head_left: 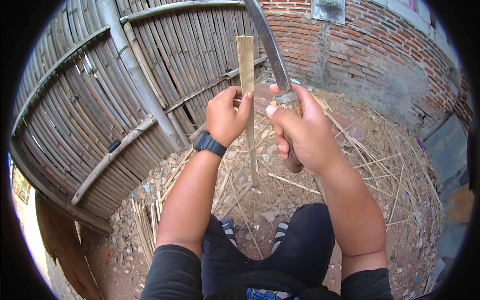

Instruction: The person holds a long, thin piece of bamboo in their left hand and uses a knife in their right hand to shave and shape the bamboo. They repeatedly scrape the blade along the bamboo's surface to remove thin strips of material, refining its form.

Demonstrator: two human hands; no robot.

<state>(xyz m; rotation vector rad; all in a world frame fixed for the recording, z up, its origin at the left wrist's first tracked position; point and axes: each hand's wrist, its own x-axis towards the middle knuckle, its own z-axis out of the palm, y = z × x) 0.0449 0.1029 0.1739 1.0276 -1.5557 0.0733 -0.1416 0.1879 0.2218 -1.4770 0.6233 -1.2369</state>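
My left hand (226, 116), with a black watch at its wrist, pinches a flat, pale bamboo slat (246, 62) between thumb and fingers. The slat stands nearly upright, and its lower end reaches down toward the ground in front of my feet. Wrapped around a brown wooden handle, my right hand (311, 131) grips a machete (272, 47) with a long, dark, slightly curved blade. A metal collar joins blade and handle. The blade points up and away, to the right of the slat and apart from it. Its tip is cut off by the picture's upper edge.
Thin bamboo strips (380, 160) litter the dirt on the right. A bundle of split slats (144, 230) lies at lower left. A bamboo fence (75, 115) curves around the left, and a brick wall (370, 55) rises at the back right. Grey sheets (446, 150) lean at far right.
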